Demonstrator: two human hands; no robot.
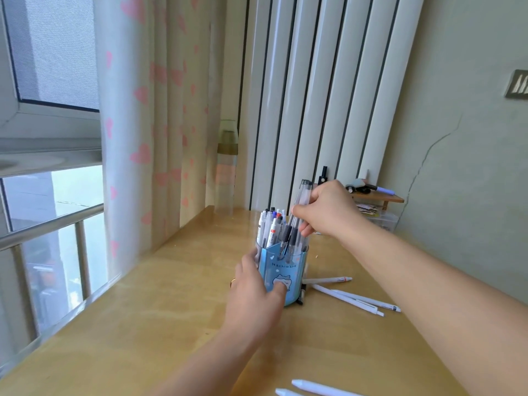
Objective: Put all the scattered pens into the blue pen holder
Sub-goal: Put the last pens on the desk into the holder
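Note:
The blue pen holder [288, 267] stands upright on the wooden desk [143, 324], with several pens standing in its compartments. My left hand [254, 284] grips the holder's left side, thumb across its front. My right hand [325, 210] is above the holder, shut on a bunch of clear pens [298, 212] whose tips dip into the right compartment. Three white pens [351, 298] lie on the desk right of the holder, and a dark pen [302, 295] rests against its base. Two more white pens [314, 388] lie at the near edge.
A curtain with pink hearts [148, 124] hangs at the left, by a window with a metal rail [51, 221]. A bottle [227, 167] stands at the desk's far end. A small wooden shelf [377, 197] with items and a clear box sit at the back right.

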